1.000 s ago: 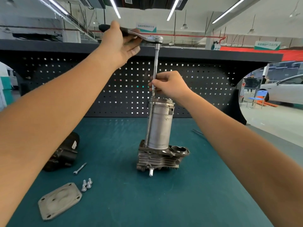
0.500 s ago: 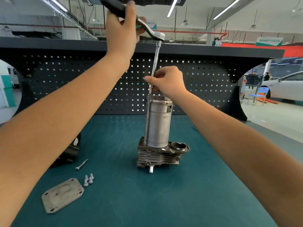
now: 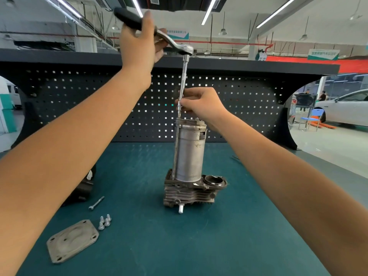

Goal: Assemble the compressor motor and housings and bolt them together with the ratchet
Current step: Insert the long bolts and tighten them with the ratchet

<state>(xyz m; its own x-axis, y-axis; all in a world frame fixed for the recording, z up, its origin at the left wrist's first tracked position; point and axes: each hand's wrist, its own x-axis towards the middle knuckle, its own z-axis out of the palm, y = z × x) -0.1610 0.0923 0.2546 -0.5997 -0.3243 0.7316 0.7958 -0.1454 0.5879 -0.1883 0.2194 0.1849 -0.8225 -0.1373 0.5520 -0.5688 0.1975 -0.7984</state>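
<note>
Compared with a second ago, the ratchet [image 3: 179, 45] handle has been tipped toward the upper left, and the extension bar [image 3: 184, 76] now leans. The handle is gripped in the curled fingers of the left hand [image 3: 139, 42]. The bar's lower end is pinched by the right hand [image 3: 201, 104] just above the motor [image 3: 190, 154], which stands upright on the finned housing [image 3: 189, 193] at centre frame. Bare desk [image 3: 219, 236] is left at lower centre and right. The back is closed off by a pegboard [image 3: 239, 108]. At lower left lie a cover plate [image 3: 72, 241], short bolts [image 3: 104, 223] and a long bolt [image 3: 96, 203].
</note>
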